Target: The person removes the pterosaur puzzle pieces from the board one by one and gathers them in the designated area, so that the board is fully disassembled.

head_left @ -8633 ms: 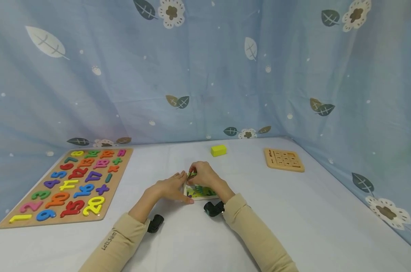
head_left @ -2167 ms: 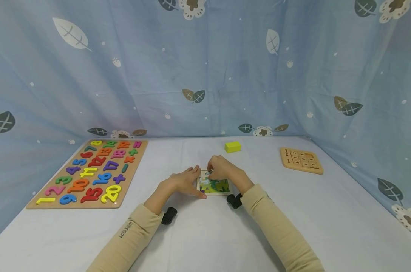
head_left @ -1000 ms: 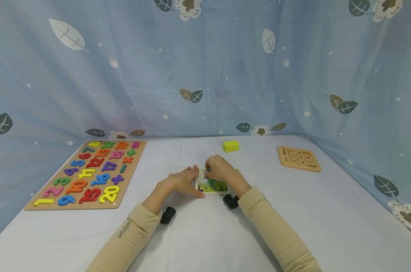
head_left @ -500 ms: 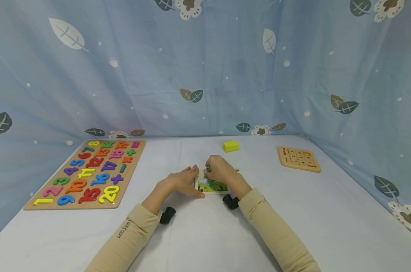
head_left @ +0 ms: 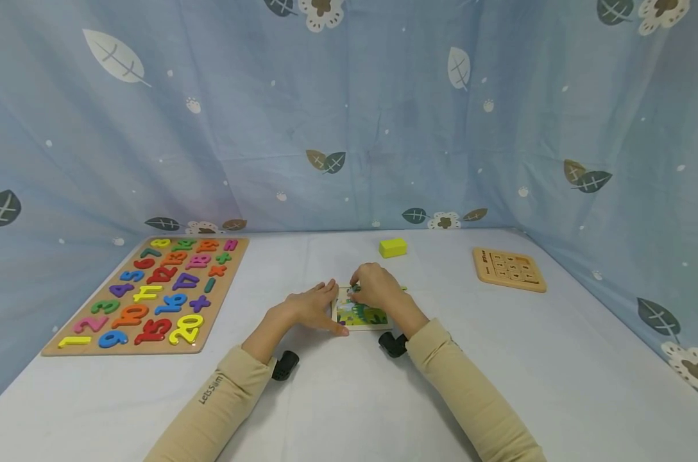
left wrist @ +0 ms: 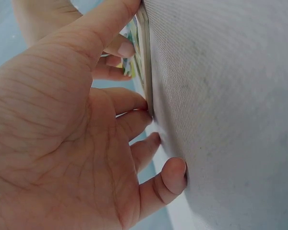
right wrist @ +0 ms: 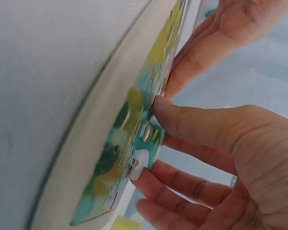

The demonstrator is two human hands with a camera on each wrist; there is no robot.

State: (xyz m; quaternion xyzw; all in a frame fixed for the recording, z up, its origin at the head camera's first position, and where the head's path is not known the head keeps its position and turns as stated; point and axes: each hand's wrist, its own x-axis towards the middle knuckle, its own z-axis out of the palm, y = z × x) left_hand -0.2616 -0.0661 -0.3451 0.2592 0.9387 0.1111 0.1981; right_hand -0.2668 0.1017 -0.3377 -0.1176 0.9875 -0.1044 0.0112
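Note:
A small framed jigsaw puzzle with a green cartoon picture lies flat on the table in front of me. My left hand rests at its left side, thumb by the near corner. In the left wrist view, loosely bent fingers touch the puzzle's edge. Over the upper part of the puzzle, my right hand pinches a jigsaw piece. In the right wrist view this green and white jigsaw piece stands tilted up from the picture, between thumb and fingers. From the head, that hand hides much of the piece.
A wooden number board with coloured numerals lies at the left. A yellow block stands behind the puzzle, and a small wooden number tray lies at the right. A thin yellow-green strip shows past my right wrist.
The head view has shifted since the oldest frame, where my right hand held a green piece at the puzzle's upper left. Over the last second both hands stay nearly still.

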